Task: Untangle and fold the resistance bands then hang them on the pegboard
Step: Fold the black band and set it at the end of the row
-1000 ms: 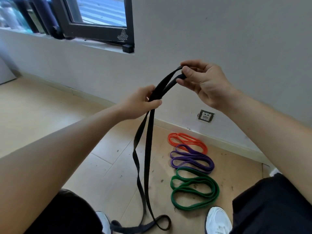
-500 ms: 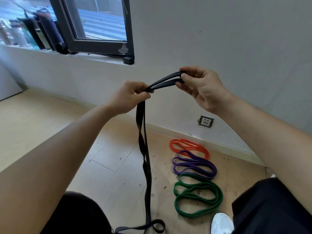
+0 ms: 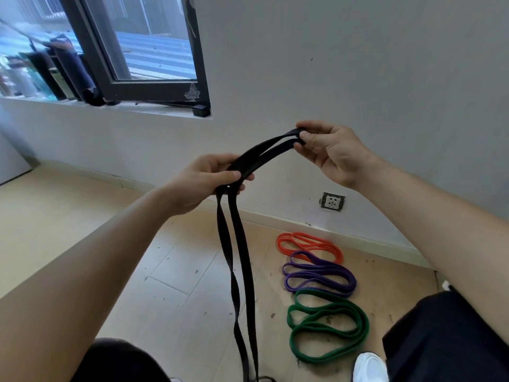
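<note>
Hanging in front of the person, the black resistance band (image 3: 239, 260) is held up in the air by both bare hands. The right grip (image 3: 333, 155) pinches the band's looped end between thumb and fingertips, the other fingers loosely curled. From there two strands arch down and to the left, slightly apart, into the left grip (image 3: 203, 180). Its thumb lies over both strands and its fingers curl round beneath them. Below the left grip the two strands drop side by side toward the floor (image 3: 179, 285). The left strand twists partway down, and both leave the view at the bottom edge between the person's knees in black trousers (image 3: 446, 340).

To the right of the hanging strands, three more bands lie folded in flat loops on the floor, in a row running out from the wall. The orange band (image 3: 308, 245) is nearest the skirting. The purple band (image 3: 319, 274) overlaps its near edge. The green band (image 3: 327, 326) touches the purple one and lies closest to the person. A white shoe (image 3: 369, 368) sits just beside the green band's near end. A wall socket (image 3: 332, 201) is set low in the grey wall above the orange band. A dark-framed window (image 3: 154, 51) fills the upper left, with blurred dark items standing on its sill.
</note>
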Demonstrator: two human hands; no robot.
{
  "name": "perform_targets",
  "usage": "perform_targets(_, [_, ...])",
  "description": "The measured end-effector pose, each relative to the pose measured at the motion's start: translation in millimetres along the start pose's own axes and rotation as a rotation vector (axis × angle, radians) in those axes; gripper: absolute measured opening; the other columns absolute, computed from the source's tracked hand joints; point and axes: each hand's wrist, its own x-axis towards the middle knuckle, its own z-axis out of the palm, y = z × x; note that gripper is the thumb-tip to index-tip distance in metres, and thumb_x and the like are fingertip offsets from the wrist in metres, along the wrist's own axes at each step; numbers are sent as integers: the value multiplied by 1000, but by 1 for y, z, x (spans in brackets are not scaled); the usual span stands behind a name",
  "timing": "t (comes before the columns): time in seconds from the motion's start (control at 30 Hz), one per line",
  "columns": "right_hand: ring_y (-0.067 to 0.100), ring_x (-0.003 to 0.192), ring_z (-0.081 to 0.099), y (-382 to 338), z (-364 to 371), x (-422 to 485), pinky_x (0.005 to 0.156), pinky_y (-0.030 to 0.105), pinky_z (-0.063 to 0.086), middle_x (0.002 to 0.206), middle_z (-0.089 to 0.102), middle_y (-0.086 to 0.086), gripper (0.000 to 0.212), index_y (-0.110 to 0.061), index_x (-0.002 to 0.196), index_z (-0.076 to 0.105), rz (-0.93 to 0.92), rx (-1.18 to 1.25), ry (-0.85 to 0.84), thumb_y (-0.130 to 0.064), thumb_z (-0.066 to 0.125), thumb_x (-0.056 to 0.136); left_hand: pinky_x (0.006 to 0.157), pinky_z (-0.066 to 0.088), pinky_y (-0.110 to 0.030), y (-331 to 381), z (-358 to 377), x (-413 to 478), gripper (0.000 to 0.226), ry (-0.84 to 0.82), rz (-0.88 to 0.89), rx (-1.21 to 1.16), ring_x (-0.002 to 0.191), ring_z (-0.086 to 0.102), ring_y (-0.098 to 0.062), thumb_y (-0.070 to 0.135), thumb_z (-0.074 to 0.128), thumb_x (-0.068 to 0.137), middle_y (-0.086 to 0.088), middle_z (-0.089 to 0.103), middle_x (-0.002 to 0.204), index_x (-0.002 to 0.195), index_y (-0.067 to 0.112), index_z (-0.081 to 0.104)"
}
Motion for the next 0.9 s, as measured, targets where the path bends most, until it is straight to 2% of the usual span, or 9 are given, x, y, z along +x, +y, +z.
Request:
perform_targets(0.13, [19,84,71,-2,-1,-2,79,24,59,97,69,13,18,0,103,67,10,-12,-19,11,56,94,75,62,-37,-1,7,-2,34,106,47,58,79,72,-26,0,44,105,-5,71,100,128,18,61])
perform_targets(0.27, [18,82,70,-3,-2,-2,78,23,60,94,69,11,19,0,103,67,10,-6,-15,12,56,93,70,56,-30,3,8,1,39,149,24,-30,73,64,-21,2,42,105,1,67,96,131,22,63])
perform_targets(0.33, [20,83,70,-3,-3,-1,78,24,60,94,70,12,19,0,104,67,10,2,-9,12,56,93,74,55,-29,4,7,0,35,122,-13,-65,78,64,-18,6,54,102,0,68,100,130,25,63])
perform_targets(0.4, [20,82,71,-3,-5,-1,78,24,60,97,70,14,19,1,104,66,12,11,-10,12,56,93,80,56,-29,0,8,0,44,128,-1,57,87,69,-16,7,73,91,1,72,106,127,31,64])
perform_targets(0.47, [22,85,71,-3,-5,-1,79,26,60,98,70,15,19,2,105,66,14,23,-15,12,56,93,89,57,-30,-4,10,1,51,190,17,201,93,71,-13,6,82,82,2,74,107,121,34,65])
perform_targets(0.63, [23,87,71,-5,-12,-1,81,28,61,97,70,14,19,0,105,66,54,27,-42,10,55,94,84,59,-34,-3,11,1,27,307,145,142,86,70,-19,2,72,90,-8,77,102,114,15,74])
perform_targets(0.73, [23,86,72,-2,-21,-2,79,30,62,99,68,14,19,-1,102,66,97,-73,-63,12,55,93,87,57,-37,-4,8,-1,24,317,140,61,84,66,-21,3,72,90,-18,76,101,112,13,76])
perform_targets(0.8, [26,88,73,4,-25,-2,78,32,62,105,67,17,21,-2,103,66,141,-178,-85,13,57,91,85,56,-33,-3,8,-2,22,306,110,-25,82,64,-19,4,72,90,-16,74,94,109,14,77])
perform_targets(0.9, [31,104,71,11,-29,-5,85,36,61,114,70,18,23,-3,108,68,181,-537,-154,9,65,89,79,56,-27,-1,9,-1,21,308,67,-99,79,62,-16,6,71,90,-10,72,90,108,13,77])
